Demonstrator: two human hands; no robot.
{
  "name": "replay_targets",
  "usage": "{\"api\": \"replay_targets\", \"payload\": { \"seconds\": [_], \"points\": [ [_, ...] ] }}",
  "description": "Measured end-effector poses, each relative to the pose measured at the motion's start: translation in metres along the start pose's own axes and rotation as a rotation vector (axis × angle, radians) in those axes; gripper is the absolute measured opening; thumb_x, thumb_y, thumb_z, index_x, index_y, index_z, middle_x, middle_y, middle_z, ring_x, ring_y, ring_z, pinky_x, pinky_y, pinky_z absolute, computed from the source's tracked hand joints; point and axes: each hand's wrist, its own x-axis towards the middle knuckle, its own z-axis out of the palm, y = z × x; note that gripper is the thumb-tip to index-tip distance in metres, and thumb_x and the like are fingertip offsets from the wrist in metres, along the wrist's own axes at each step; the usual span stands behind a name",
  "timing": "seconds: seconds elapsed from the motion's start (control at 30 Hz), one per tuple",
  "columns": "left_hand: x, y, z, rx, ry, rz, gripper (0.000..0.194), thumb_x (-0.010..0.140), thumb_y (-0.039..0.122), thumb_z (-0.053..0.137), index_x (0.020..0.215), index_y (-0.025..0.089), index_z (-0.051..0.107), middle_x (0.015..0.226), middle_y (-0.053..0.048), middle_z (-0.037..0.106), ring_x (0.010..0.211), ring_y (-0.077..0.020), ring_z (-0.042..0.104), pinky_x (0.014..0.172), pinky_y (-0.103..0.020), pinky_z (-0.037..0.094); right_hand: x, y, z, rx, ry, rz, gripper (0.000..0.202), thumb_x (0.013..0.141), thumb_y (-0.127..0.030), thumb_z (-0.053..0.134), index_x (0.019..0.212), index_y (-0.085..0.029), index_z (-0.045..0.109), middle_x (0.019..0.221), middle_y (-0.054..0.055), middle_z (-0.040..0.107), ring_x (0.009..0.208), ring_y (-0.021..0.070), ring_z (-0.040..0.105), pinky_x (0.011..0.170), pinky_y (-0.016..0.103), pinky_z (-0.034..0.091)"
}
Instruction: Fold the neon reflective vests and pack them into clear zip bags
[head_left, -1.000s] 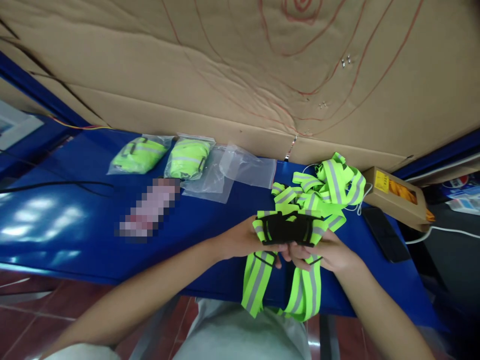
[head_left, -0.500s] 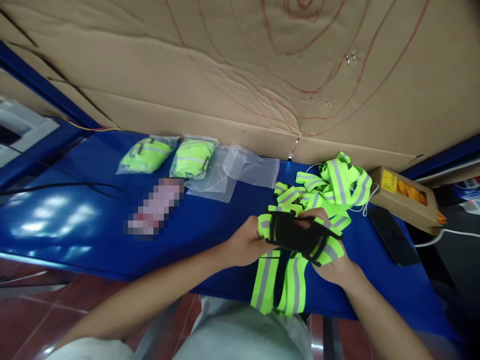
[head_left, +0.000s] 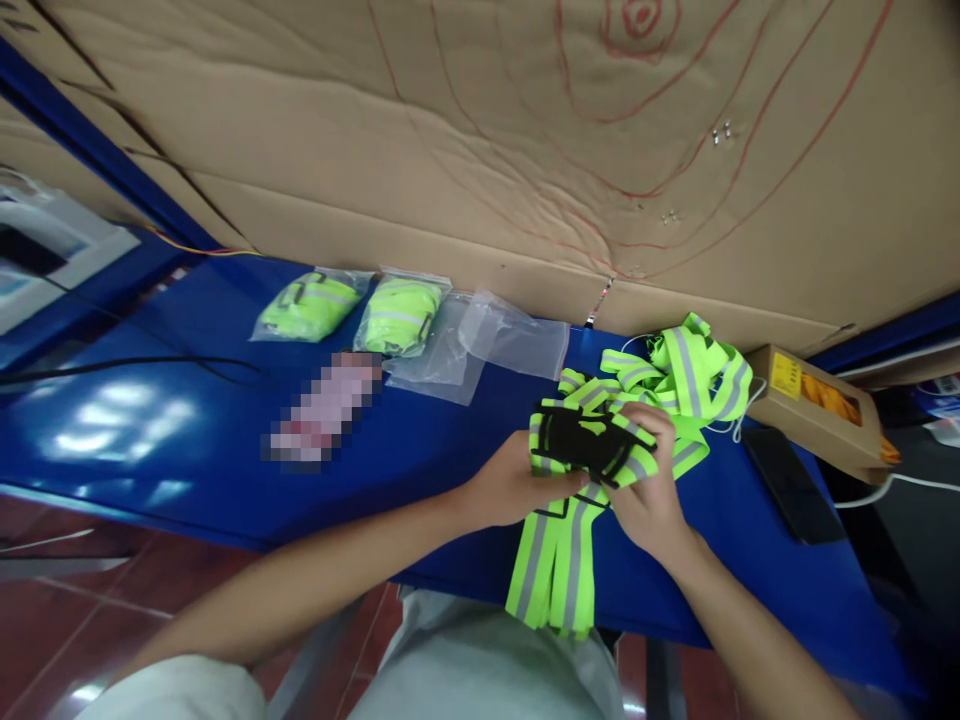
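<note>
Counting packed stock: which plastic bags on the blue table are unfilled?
The two clear bags right of the two stuffed ones; they lie flat, with no yellow-green inside.

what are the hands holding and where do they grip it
Both hands, left hand and right hand, hold a neon reflective strap vest by its folded black-banded top; the straps hang loose below.

Bagged vests [head_left: 352,310] left of loose pile [head_left: 679,365]
</note>
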Motion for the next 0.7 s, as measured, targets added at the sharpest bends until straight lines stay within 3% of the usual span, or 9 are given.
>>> {"api": "replay_targets", "payload": {
  "seconds": [0.07, 0.13, 0.2, 0.27, 0.37, 0.47, 0.6, 0.7],
  "points": [
    [0.002, -0.004, -0.003, 0.020, 0.039, -0.059, 0.037, 0.086, 0.034, 0.079, 0.118, 0.017, 0.078, 0.109, -0.005, 0.079, 0.103, -0.0238, 0.071, 0.097, -0.033, 0.053, 0.005, 0.003, -0.008, 0.039, 0.015, 0.061, 0.063, 0.089, -0.032, 0.076, 0.143, -0.032, 0.042, 0.133, 0.011, 0.049, 0.118, 0.0278, 0.058, 0.102, 0.048, 0.054],
    [0.003, -0.007, -0.005, -0.001, 0.047, -0.085, 0.039, 0.084, 0.033, 0.080, 0.121, 0.018, 0.078, 0.111, -0.004, 0.078, 0.104, -0.0235, 0.071, 0.097, -0.032, 0.052, 0.011, 0.005, -0.020, 0.122, -0.130, 0.107, 0.070, 0.086, -0.040, 0.082, 0.147, -0.032, 0.047, 0.144, 0.012, 0.050, 0.128, 0.0289, 0.058, 0.110, 0.047, 0.050],
    [0.003, -0.008, -0.005, -0.037, 0.044, -0.096, 0.041, 0.082, 0.032, 0.082, 0.120, 0.017, 0.078, 0.113, -0.005, 0.078, 0.104, -0.0239, 0.071, 0.095, -0.031, 0.052, 0.017, 0.006, -0.031, 0.248, -0.327, 0.183, 0.068, 0.089, -0.054, 0.076, 0.149, -0.032, 0.051, 0.147, 0.012, 0.056, 0.139, 0.0306, 0.054, 0.115, 0.045, 0.048],
    [0.002, -0.010, -0.004, -0.049, 0.030, -0.104, 0.045, 0.079, 0.032, 0.084, 0.121, 0.016, 0.077, 0.111, -0.006, 0.078, 0.102, -0.0238, 0.070, 0.092, -0.030, 0.053, 0.021, 0.006, -0.037, 0.347, -0.435, 0.295, 0.069, 0.092, -0.060, 0.071, 0.151, -0.030, 0.052, 0.142, 0.011, 0.064, 0.138, 0.0305, 0.058, 0.113, 0.044, 0.051],
    [0.002, -0.013, -0.001, -0.051, 0.045, -0.147, 0.046, 0.076, 0.032, 0.088, 0.118, 0.015, 0.078, 0.107, -0.006, 0.079, 0.097, -0.0223, 0.070, 0.088, -0.029, 0.051, 0.022, 0.005, -0.035, 0.269, -0.516, 0.410, 0.051, 0.090, -0.051, 0.077, 0.133, -0.026, 0.067, 0.128, 0.009, 0.074, 0.121, 0.0287, 0.070, 0.104, 0.041, 0.057],
    [0.003, -0.012, 0.002, -0.152, 0.101, -0.259, 0.048, 0.070, 0.029, 0.092, 0.115, 0.016, 0.079, 0.105, -0.005, 0.079, 0.094, -0.0207, 0.070, 0.086, -0.028, 0.051, 0.019, 0.001, -0.029, 0.120, -0.481, 0.386, 0.031, 0.090, -0.042, 0.078, 0.115, -0.024, 0.074, 0.116, 0.006, 0.078, 0.109, 0.0270, 0.075, 0.095, 0.037, 0.061],
    [0.004, -0.007, 0.005, -0.418, 0.046, -0.347, 0.056, 0.062, 0.021, 0.096, 0.115, 0.018, 0.079, 0.098, -0.004, 0.079, 0.085, -0.0165, 0.069, 0.079, -0.025, 0.050, 0.014, -0.005, -0.026, 0.015, -0.323, 0.259, 0.028, 0.096, -0.033, 0.071, 0.123, -0.028, 0.073, 0.118, 0.006, 0.078, 0.109, 0.0252, 0.076, 0.090, 0.034, 0.064],
    [0.004, -0.009, 0.007, -0.611, -0.063, -0.423, 0.047, 0.062, 0.022, 0.095, 0.107, 0.017, 0.080, 0.092, -0.005, 0.079, 0.085, -0.0180, 0.071, 0.084, -0.028, 0.052, 0.009, -0.006, -0.028, 0.016, -0.330, 0.092, 0.036, 0.097, -0.025, 0.069, 0.132, -0.032, 0.070, 0.123, 0.005, 0.077, 0.111, 0.0242, 0.075, 0.095, 0.036, 0.064]
  ]
}}
